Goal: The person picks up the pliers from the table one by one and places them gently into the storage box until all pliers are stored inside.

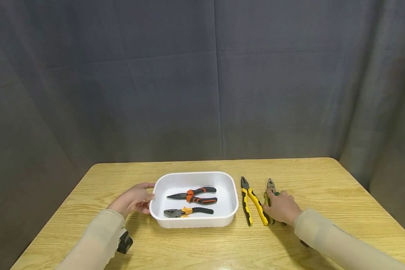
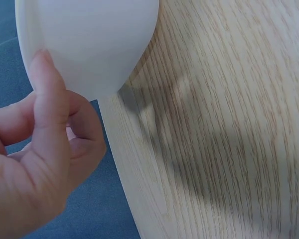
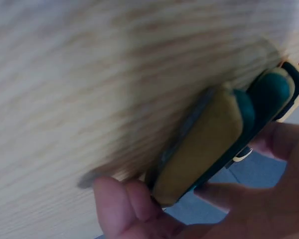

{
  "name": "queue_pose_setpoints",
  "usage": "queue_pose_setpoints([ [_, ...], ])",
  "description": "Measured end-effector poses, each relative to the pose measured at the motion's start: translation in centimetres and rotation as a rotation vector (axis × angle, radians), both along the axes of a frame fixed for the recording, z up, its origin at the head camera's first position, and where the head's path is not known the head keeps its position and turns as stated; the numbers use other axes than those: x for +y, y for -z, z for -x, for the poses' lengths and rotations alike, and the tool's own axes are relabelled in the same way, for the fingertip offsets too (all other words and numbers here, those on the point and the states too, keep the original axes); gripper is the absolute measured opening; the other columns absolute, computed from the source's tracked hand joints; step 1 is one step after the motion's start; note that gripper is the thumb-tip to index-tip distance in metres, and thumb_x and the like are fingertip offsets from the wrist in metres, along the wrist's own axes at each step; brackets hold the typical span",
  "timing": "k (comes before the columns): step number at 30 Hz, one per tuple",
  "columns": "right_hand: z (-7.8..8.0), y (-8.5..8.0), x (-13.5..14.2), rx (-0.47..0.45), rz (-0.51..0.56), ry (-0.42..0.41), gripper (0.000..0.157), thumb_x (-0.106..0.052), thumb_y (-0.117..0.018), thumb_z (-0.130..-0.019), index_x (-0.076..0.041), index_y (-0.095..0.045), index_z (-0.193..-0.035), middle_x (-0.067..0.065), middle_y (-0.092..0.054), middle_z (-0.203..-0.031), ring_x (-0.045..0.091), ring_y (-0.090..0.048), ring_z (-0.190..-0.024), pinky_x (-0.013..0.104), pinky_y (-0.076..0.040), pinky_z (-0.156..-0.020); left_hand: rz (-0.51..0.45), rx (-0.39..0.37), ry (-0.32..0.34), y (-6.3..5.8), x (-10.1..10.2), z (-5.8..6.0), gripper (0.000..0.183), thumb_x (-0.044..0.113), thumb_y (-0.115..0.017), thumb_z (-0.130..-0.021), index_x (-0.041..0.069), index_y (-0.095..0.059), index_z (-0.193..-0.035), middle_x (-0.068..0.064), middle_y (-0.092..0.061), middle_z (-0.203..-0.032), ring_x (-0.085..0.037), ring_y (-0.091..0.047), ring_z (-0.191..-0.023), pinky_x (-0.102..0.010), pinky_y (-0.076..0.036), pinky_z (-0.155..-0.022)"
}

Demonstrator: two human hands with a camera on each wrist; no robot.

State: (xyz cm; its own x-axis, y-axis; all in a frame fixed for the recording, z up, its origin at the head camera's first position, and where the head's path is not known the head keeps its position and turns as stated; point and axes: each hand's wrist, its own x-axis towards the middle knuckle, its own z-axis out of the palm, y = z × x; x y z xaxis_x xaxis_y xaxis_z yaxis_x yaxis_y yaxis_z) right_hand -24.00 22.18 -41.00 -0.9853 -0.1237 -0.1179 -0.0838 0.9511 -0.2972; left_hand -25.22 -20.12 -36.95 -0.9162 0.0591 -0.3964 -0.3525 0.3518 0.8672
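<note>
My left hand (image 1: 135, 198) pinches the left rim of a white plastic tray (image 1: 202, 224), thumb on the inner side and fingers curled outside. Inside the tray lie long-nose pliers (image 1: 190, 195) with black and orange-red handles, and combination pliers (image 1: 186, 211) with black and yellow-orange handles. To the right, my right hand (image 1: 281, 208) grips pliers (image 3: 202, 144) with green and yellow handles, fingers on one side and thumb on the other; their metal head (image 1: 270, 184) points away from me. The hand covers most of those handles in the head view.
Yellow-and-black pliers (image 1: 245, 204) lie with handles spread between the tray and my right hand. Everything stands on a wood-grain table (image 1: 202, 251). A dark grey curtain (image 1: 155, 93) hangs behind the table's far edge. A small black device (image 1: 125, 243) sits at my left wrist.
</note>
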Motion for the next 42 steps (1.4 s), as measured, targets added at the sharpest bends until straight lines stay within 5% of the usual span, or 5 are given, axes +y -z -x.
queue_pose_setpoints([
  [17,0.1,0.0,0.6,-0.050,-0.033,-0.034,0.069,-0.028,-0.058,-0.094,-0.001,-0.030,-0.151,0.043,-0.036,-0.123,0.042,-0.046,-0.086,0.043,-0.043,-0.055,-0.009,0.006,-0.006,0.2,0.0,0.1,0.049,-0.004,-0.045,-0.099,-0.005,-0.030,-0.146,-0.013,-0.051,-0.079,-0.014,-0.050,-0.057,-0.020,-0.053,-0.049],
  [27,0.3,0.2,1.6,-0.101,0.045,-0.062,0.071,-0.027,-0.059,-0.096,-0.004,-0.024,-0.153,0.045,-0.034,-0.120,0.016,-0.035,-0.048,0.029,-0.034,-0.044,0.005,0.006,-0.005,0.1,0.1,0.1,0.049,-0.003,-0.045,-0.099,-0.005,-0.031,-0.146,-0.013,-0.051,-0.080,-0.014,-0.050,-0.058,-0.020,-0.053,-0.050],
  [33,0.5,-0.2,1.4,-0.110,0.161,-0.051,0.068,-0.017,-0.050,-0.093,0.004,-0.021,-0.151,0.048,-0.032,-0.117,0.012,-0.029,-0.046,0.025,-0.031,-0.044,0.015,0.005,0.000,0.1,0.0,-0.1,0.049,-0.002,-0.045,-0.099,-0.004,-0.031,-0.146,-0.014,-0.051,-0.082,-0.016,-0.050,-0.059,-0.020,-0.052,-0.049],
  [42,0.0,0.4,1.6,0.038,-0.011,-0.077,0.051,-0.016,-0.042,-0.101,0.006,-0.033,-0.146,0.047,-0.034,-0.121,0.027,-0.043,-0.054,0.033,-0.038,-0.044,0.027,0.003,-0.009,0.1,0.2,0.0,0.049,-0.002,-0.044,-0.099,-0.003,-0.031,-0.147,-0.016,-0.052,-0.088,-0.016,-0.050,-0.061,-0.020,-0.052,-0.050],
])
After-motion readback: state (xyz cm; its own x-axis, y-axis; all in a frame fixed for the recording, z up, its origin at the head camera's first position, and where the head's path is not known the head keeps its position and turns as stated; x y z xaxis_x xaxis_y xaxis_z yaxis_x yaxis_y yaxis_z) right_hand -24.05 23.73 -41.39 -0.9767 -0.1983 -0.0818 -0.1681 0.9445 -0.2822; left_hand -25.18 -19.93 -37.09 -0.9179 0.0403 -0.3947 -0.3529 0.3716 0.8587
